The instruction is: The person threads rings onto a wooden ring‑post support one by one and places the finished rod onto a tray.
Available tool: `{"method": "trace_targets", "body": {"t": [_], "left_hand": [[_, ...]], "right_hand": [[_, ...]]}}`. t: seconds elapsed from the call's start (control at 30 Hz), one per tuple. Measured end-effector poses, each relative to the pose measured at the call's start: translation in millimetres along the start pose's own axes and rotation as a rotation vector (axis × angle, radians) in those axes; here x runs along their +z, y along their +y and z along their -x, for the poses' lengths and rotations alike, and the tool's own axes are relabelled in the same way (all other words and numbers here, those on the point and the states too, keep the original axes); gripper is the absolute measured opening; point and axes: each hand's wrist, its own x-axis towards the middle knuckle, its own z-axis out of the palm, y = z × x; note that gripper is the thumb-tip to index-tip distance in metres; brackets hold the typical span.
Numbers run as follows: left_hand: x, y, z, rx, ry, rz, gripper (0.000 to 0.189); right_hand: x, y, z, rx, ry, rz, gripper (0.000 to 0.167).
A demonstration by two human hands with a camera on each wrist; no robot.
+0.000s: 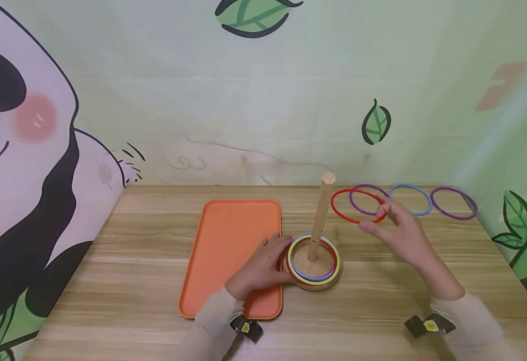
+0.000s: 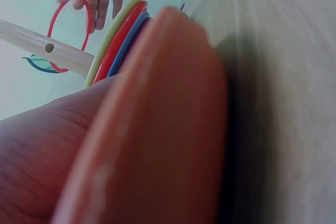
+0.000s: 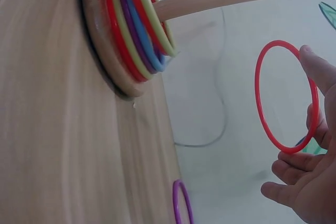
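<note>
A red ring is pinched between the thumb and fingers of my right hand, held in the air to the right of the wooden peg. In the right wrist view the red ring hangs apart from the peg. Several coloured rings, with a yellow ring on top, lie stacked around the peg on its round wooden base. My left hand rests at the left side of the stack, its fingers fairly straight and touching the base or rings.
An orange tray lies left of the peg, partly under my left hand. Along the table's back edge lie a purple ring, a blue ring and another purple ring. Behind the table hangs a printed backdrop.
</note>
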Motion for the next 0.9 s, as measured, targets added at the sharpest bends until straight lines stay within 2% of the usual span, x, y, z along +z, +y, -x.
{"method": "trace_targets", "body": {"t": [0.47, 0.9], "left_hand": [[-0.5, 0.0, -0.2, 0.025, 0.012, 0.017, 0.092], [-0.2, -0.5, -0.5, 0.031, 0.013, 0.013, 0.091]], "right_hand": [[-4, -13, -6.6, -0.064, 0.015, -0.011, 0.036], [-13, -28, -12.0, -0.059, -0.015, -0.016, 0.035]]}}
